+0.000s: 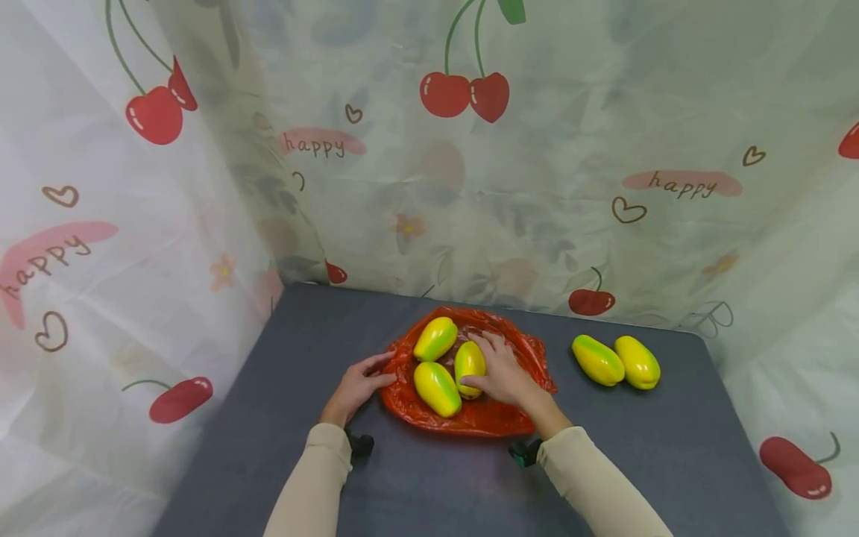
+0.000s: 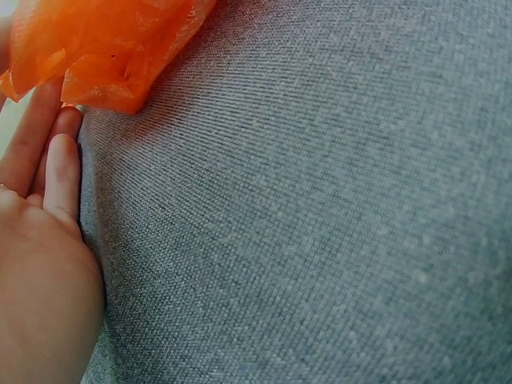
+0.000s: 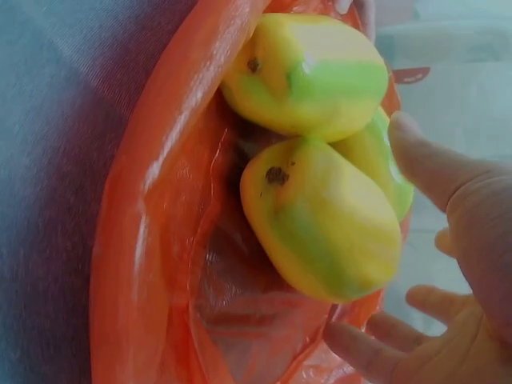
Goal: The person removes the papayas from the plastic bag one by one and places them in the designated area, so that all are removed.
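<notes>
A red plastic bag (image 1: 496, 429) lies spread with its mouth up, several folds round its rim. Inside sit three yellow-green papayas: an upper one (image 1: 435, 339), a lower one (image 1: 438, 389) and a right one (image 1: 470, 369). My right hand (image 1: 505, 373) reaches over the bag's right side, thumb and fingers spread about the right papaya. In the right wrist view a gap shows between the thumb and that papaya (image 3: 324, 224). At the bag's left rim is my left hand (image 1: 359, 384), its fingers extended; the bag's edge (image 2: 112, 72) overlaps the fingertips in the left wrist view.
Two more papayas, one (image 1: 598, 360) against the other (image 1: 637, 362), lie on the dark grey table (image 1: 443, 492) to the right of the bag. A pale curtain (image 1: 537, 186) printed with cherries hangs behind and along both sides of the table.
</notes>
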Motion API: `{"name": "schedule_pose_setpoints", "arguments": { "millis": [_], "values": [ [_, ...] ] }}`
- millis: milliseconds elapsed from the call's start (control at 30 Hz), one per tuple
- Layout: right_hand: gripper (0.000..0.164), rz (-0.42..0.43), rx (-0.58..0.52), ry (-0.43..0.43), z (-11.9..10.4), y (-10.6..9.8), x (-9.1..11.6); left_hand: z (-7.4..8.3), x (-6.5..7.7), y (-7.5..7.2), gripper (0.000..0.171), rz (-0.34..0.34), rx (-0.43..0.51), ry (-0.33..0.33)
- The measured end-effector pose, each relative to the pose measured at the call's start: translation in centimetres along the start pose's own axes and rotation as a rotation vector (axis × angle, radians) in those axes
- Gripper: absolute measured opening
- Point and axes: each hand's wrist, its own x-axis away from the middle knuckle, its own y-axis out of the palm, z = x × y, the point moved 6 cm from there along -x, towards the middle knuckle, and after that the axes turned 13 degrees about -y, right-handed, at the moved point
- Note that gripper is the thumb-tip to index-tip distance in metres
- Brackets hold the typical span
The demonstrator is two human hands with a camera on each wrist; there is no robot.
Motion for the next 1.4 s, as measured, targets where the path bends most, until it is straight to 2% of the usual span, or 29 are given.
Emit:
{"name": "schedule_pose_setpoints", "arguments": {
  "millis": [233,600,967,1400],
  "values": [
    [0.081,0.058,-0.047,0.057,0.3,0.4,-0.5,0.0,0.0,0.0,0.052,0.001,0.001,0.004],
    [0.072,0.097,-0.037,0.093,0.7,0.9,-1.0,-0.3,0.0,0.1,0.052,-0.004,0.004,0.003],
    [0.07,0.106,-0.039,0.035,1.0,1.4,-1.2,-0.3,-0.4,0.0,0.053,-0.008,-0.004,-0.003],
    [0.071,0.092,-0.044,0.051,0.8,1.6,-1.0,-0.3,-0.3,0.1,0.054,-0.003,-0.016,0.006]
  ]
}}
